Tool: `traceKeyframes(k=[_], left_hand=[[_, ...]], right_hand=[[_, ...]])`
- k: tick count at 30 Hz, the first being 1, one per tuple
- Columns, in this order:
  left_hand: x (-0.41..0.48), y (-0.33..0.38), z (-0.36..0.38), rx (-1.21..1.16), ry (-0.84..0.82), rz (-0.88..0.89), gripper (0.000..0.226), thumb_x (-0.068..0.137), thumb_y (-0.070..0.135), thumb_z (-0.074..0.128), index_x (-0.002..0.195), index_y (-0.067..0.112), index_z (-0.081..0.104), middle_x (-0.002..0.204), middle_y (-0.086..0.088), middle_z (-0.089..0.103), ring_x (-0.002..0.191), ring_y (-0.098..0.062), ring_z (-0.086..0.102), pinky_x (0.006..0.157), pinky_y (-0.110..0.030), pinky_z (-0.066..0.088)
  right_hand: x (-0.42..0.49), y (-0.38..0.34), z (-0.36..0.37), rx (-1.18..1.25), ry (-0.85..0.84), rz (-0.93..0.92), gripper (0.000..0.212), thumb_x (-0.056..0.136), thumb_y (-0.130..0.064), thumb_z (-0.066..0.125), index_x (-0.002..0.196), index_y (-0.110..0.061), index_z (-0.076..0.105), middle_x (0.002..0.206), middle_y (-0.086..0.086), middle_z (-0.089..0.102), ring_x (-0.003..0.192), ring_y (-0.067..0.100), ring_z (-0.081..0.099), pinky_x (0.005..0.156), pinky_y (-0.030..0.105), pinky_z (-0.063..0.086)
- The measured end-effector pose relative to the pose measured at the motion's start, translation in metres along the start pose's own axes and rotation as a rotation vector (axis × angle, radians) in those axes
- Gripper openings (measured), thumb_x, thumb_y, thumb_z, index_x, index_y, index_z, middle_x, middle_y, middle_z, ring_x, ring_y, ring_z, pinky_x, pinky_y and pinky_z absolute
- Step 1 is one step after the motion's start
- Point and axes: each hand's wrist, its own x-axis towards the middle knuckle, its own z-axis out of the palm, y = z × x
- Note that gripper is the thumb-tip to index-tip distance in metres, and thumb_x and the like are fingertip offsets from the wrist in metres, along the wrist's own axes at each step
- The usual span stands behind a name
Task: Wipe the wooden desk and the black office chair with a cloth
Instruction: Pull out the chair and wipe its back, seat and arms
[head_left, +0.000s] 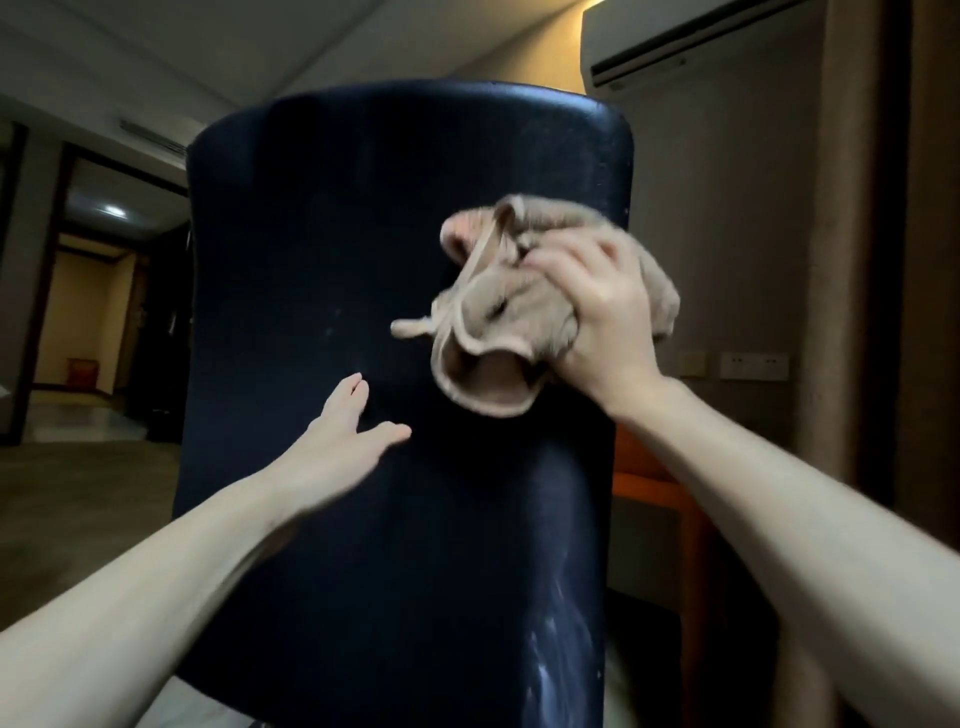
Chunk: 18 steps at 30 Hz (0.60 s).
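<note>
- Since it fills most of the middle of the frame, the black office chair (363, 260) is the big thing here; you only see the back of its backrest, standing upright, with whitish scuff marks (561, 649) toward the lower right.
- An air conditioner (691, 36) sits on the wall in the upper right corner.
- Just right of the chair, partly hidden behind it, there's an orange wooden piece (644, 483). Can't tell if that's the desk or not.
- The cloth (498, 322) is a beige, bunched-up rag pressed against the right side of the backrest, right of center in the frame, with loose folds hanging out below and to the left.
- The right hand (602, 317) has its fingers curled into the cloth, gripping it tight.
- The left hand (343, 441) lies flat on the backrest, lower and further left, fingers straight and holding nothing.
- Wall sockets (753, 365) show at the right edge, mid height.
- A small red box (83, 371) sits on the floor through the doorway at far left.
</note>
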Motion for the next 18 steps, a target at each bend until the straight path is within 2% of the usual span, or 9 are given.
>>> traceKeyframes(k=[2, 5, 7, 10, 12, 15, 18], left_hand=[[0.002, -0.002, 0.002, -0.042, 0.002, -0.017, 0.083, 0.100, 0.041, 0.058, 0.166, 0.031, 0.008, 0.169, 0.026, 0.003, 0.153, -0.018, 0.029, 0.125, -0.035, 0.022], [0.004, -0.003, 0.006, -0.057, -0.034, -0.014, 0.091, 0.097, 0.040, 0.061, 0.166, 0.030, 0.002, 0.168, 0.028, -0.007, 0.155, -0.010, 0.019, 0.119, -0.027, 0.021], [0.004, -0.003, 0.009, -0.061, -0.022, -0.023, 0.094, 0.096, 0.037, 0.062, 0.165, 0.033, -0.002, 0.169, 0.026, -0.006, 0.155, -0.010, 0.016, 0.113, -0.025, 0.020], [0.003, -0.005, 0.009, -0.013, -0.024, -0.002, 0.094, 0.098, 0.026, 0.059, 0.165, 0.033, -0.006, 0.170, 0.021, -0.010, 0.157, -0.009, 0.007, 0.109, -0.024, 0.017], [0.005, -0.007, 0.008, -0.004, -0.034, -0.009, 0.095, 0.097, 0.022, 0.057, 0.164, 0.034, -0.009, 0.170, 0.020, -0.010, 0.156, -0.011, 0.010, 0.106, -0.025, 0.019], [0.006, -0.010, 0.004, 0.023, -0.028, -0.013, 0.092, 0.097, 0.020, 0.054, 0.164, 0.035, -0.006, 0.170, 0.022, -0.009, 0.156, -0.013, 0.015, 0.106, -0.025, 0.020], [0.007, -0.014, -0.006, 0.005, 0.010, -0.037, 0.090, 0.097, 0.021, 0.056, 0.165, 0.034, -0.001, 0.171, 0.021, 0.002, 0.155, -0.019, 0.024, 0.118, -0.027, 0.020]], right_hand=[[-0.042, -0.021, 0.008, 0.057, 0.000, 0.032, 0.018, 0.090, -0.015, 0.075, 0.106, -0.007, 0.077, 0.116, 0.007, 0.072, 0.111, 0.034, 0.059, 0.099, 0.051, 0.043], [-0.093, -0.048, 0.016, 0.132, -0.096, -0.025, 0.017, 0.088, -0.018, 0.077, 0.101, -0.008, 0.078, 0.113, 0.005, 0.074, 0.106, 0.031, 0.062, 0.102, 0.052, 0.042], [-0.113, -0.058, 0.015, 0.129, -0.190, -0.073, 0.019, 0.086, -0.021, 0.080, 0.102, -0.010, 0.079, 0.113, 0.003, 0.074, 0.106, 0.031, 0.065, 0.105, 0.053, 0.042], [-0.104, -0.056, 0.005, 0.061, -0.313, -0.170, 0.024, 0.083, -0.025, 0.079, 0.105, -0.015, 0.078, 0.115, 0.001, 0.073, 0.107, 0.030, 0.065, 0.097, 0.051, 0.047], [-0.077, -0.050, -0.005, 0.005, -0.332, -0.251, 0.026, 0.082, -0.024, 0.074, 0.107, -0.016, 0.077, 0.118, 0.001, 0.073, 0.106, 0.032, 0.065, 0.090, 0.047, 0.049], [-0.021, -0.034, -0.021, -0.138, -0.166, -0.277, 0.022, 0.085, -0.023, 0.069, 0.106, -0.016, 0.074, 0.117, 0.004, 0.072, 0.098, 0.035, 0.063, 0.080, 0.041, 0.044], [0.034, -0.014, -0.034, -0.288, 0.063, -0.221, 0.018, 0.091, -0.026, 0.066, 0.106, -0.018, 0.071, 0.116, 0.003, 0.072, 0.099, 0.035, 0.062, 0.079, 0.041, 0.042]])
